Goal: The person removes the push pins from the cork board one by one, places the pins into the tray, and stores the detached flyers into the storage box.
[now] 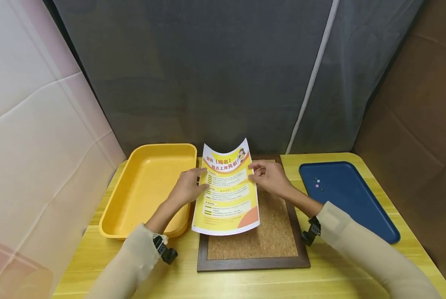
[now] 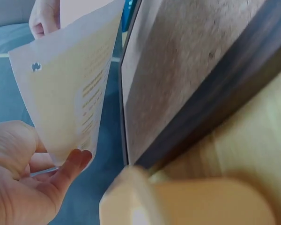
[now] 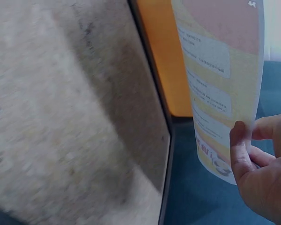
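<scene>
A yellow-and-white printed flyer (image 1: 228, 195) hangs above a cork board (image 1: 252, 245) with a dark wooden frame. My left hand (image 1: 187, 186) pinches the flyer's left edge between thumb and fingers. On the opposite edge, my right hand (image 1: 270, 177) pinches it too, a little above mid-height. The sheet bows between the two hands, its top edge dipping in the middle. In the left wrist view the flyer (image 2: 68, 89) shows its back, with print showing through and a small hole near one corner. The right wrist view has the thumb (image 3: 240, 145) pressed on the sheet's edge.
A yellow tray (image 1: 112, 220) stands at the left, partly behind the left forearm. To the right lies a blue tray (image 1: 357, 207) with several small pins (image 1: 317, 184). All rest on a wooden table (image 1: 245, 286); a dark curtain (image 1: 193, 74) hangs behind.
</scene>
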`<state>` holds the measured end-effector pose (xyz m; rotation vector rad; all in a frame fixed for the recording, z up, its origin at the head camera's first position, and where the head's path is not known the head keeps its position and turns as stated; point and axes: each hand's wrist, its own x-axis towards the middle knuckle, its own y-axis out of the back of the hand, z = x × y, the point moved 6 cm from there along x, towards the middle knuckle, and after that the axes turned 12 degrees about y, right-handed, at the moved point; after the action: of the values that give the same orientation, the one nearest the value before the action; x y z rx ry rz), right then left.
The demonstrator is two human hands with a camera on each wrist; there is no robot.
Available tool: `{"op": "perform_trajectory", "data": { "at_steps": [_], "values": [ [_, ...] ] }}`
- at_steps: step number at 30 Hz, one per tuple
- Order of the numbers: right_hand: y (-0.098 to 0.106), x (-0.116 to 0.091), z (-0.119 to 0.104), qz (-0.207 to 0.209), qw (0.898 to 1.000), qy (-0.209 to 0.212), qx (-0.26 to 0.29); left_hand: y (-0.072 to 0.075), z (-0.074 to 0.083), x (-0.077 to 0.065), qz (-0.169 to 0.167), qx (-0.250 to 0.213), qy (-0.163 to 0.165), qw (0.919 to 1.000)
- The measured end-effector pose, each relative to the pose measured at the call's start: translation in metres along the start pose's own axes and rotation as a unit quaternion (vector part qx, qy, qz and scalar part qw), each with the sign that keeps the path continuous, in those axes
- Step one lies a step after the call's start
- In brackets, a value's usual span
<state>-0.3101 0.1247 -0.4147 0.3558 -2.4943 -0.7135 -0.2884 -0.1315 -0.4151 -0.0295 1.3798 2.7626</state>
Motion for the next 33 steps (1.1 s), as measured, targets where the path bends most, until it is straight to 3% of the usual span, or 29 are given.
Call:
{"op": "perform_trajectory", "data": {
  "at_steps": [15,25,33],
  "values": [
    [-0.034,0.042,-0.031,-0.014,0.997,-0.019,0.076,0.054,-0.038,0.002,0.021,0.033,0.018,0.9991],
    [-0.061,0.063,-0.040,-0.015,0.995,-0.044,0.085,0.088,-0.061,0.001,0.045,0.060,-0.005,0.9972],
    [-0.091,0.074,-0.047,-0.025,0.985,-0.063,0.161,0.107,-0.081,0.005,0.035,0.079,-0.008,0.9963]
  ]
}}
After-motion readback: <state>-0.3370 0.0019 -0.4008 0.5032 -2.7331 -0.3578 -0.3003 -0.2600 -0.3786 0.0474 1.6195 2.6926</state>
